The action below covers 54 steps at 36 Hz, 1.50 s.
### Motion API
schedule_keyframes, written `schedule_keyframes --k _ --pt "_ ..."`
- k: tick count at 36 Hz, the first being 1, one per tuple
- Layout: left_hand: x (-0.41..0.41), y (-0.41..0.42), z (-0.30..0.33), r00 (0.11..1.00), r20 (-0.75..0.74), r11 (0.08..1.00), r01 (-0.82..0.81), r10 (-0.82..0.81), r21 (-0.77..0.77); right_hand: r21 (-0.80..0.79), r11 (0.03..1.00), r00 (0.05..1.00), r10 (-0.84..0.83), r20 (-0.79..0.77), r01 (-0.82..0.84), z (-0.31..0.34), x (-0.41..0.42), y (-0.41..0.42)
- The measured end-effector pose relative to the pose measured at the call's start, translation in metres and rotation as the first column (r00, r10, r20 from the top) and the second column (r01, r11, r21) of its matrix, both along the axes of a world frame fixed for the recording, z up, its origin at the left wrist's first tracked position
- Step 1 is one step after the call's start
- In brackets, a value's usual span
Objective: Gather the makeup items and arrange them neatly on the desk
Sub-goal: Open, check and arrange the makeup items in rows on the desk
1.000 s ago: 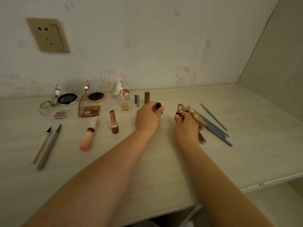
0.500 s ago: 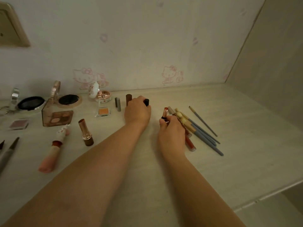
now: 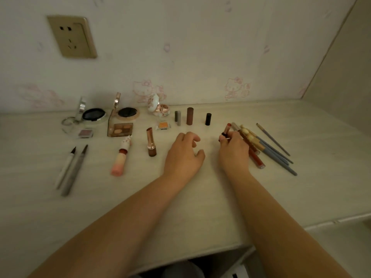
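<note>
Left hand (image 3: 183, 155) now off the black cap (image 3: 208, 119), fingers loosely curled, holding nothing; cap left upright on tabletop (image 3: 301, 189) beside brown tube (image 3: 189, 116). Right hand (image 3: 233, 152) still pinching open lipstick (image 3: 226, 131), brushes (image 3: 275, 153) just beside.

From my feed I see a beige wall socket (image 3: 71, 36) set high on the pale wallpaper (image 3: 200, 47), faint pink cartoon-cat prints (image 3: 236, 88) low on it, and a plain side panel (image 3: 341, 77) closing the right.
</note>
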<state>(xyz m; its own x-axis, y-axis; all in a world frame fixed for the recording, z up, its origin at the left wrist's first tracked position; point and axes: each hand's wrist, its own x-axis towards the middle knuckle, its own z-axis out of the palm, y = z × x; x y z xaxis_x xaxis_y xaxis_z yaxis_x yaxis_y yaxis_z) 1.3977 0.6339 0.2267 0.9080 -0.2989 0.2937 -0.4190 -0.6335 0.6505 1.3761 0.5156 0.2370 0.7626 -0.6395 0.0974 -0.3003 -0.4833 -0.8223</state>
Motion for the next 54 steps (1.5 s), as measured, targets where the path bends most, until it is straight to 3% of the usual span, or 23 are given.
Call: schedule_keyframes --k 10,24,38,43,46,49,54 --pt "-0.039 0.084 0.004 0.997 -0.046 0.997 -0.051 0.054 0.065 -0.065 0.958 0.959 0.274 -0.078 -0.279 0.000 -0.007 0.069" --pt "-0.046 0.128 0.002 0.954 -0.123 0.949 -0.288 0.273 -0.126 -0.274 0.845 0.889 0.434 -0.149 -0.458 -0.004 -0.014 0.120" --pt "-0.045 0.129 0.001 0.944 -0.161 0.936 -0.313 0.287 -0.163 -0.472 0.743 0.880 0.414 -0.233 -0.475 -0.011 -0.012 0.121" --pt "-0.047 0.128 0.001 0.952 -0.141 0.945 -0.292 0.272 -0.146 -0.448 0.757 0.880 0.414 -0.234 -0.476 -0.010 -0.012 0.120" --pt "-0.052 0.124 0.004 0.969 -0.095 0.965 -0.239 0.229 -0.113 -0.334 0.819 0.884 0.440 -0.155 -0.466 -0.007 -0.019 0.113" --pt "-0.055 0.113 0.009 0.985 0.005 0.982 -0.174 0.174 -0.076 -0.265 0.886 0.923 0.382 -0.050 -0.381 -0.002 -0.030 0.087" --pt "-0.062 0.073 0.013 0.986 0.155 0.997 0.053 -0.062 0.057 -0.438 0.887 0.989 0.127 -0.071 -0.145 0.001 -0.050 0.024"
